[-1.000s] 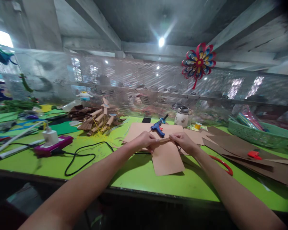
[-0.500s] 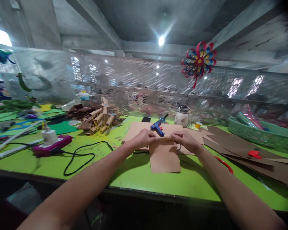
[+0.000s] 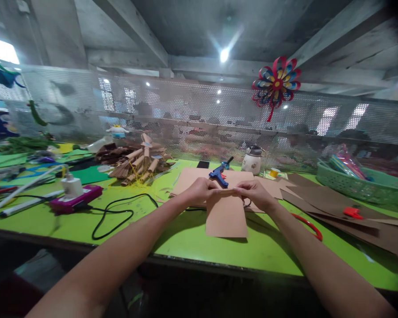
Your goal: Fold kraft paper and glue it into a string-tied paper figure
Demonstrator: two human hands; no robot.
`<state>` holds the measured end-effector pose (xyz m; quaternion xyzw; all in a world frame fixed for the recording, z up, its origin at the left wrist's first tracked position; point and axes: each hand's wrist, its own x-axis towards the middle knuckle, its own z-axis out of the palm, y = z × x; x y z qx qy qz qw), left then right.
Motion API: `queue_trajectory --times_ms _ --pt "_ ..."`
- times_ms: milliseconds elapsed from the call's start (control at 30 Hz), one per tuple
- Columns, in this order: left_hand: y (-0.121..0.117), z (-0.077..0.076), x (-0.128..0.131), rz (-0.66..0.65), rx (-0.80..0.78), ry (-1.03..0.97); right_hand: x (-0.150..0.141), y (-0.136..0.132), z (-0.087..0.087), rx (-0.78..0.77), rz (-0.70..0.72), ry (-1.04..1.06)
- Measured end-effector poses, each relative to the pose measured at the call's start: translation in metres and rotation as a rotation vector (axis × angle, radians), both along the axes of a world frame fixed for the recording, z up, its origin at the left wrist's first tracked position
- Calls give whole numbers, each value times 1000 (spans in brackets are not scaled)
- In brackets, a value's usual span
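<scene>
A sheet of brown kraft paper (image 3: 227,218) hangs toward me over the green table, its far edge folded or rolled into a narrow strip. My left hand (image 3: 204,190) pinches the left end of that strip, fingers closed. At the other end, my right hand (image 3: 254,193) grips the edge between thumb and fingers. Just beyond the strip lies a blue glue gun (image 3: 219,176), resting on a stack of larger brown paper (image 3: 194,177). Part of the stack is hidden behind my hands.
Left on the green table (image 3: 175,247) are a purple power strip (image 3: 74,201) with a black cable and a bundle of paper rolls (image 3: 141,163). Right are red-handled scissors (image 3: 310,226), dark brown sheets (image 3: 331,198) and a green basket (image 3: 368,183). A jar (image 3: 252,161) stands behind.
My right hand has slid slightly left along the strip, closer to my left hand. Both hands keep hold of the paper; the view has shifted a little.
</scene>
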<state>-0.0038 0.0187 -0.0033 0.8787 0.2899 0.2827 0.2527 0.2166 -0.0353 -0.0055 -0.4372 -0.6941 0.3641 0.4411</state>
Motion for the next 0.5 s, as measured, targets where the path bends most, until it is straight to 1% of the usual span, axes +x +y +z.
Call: queue_trajectory --times_ms 100,200,300,400,500 --pt "0 0 0 -8 55 17 0 -1 0 -12 14 -7" --pt "1 1 -2 -56 38 44 1 -3 2 -38 67 -41" --pt "0 2 -3 -100 17 54 0 -5 4 -28 110 -124" --pt "-2 2 -2 -130 28 50 -1 -2 2 -4 92 -155" --pt "-5 2 1 -111 54 64 0 3 -2 11 53 -124"
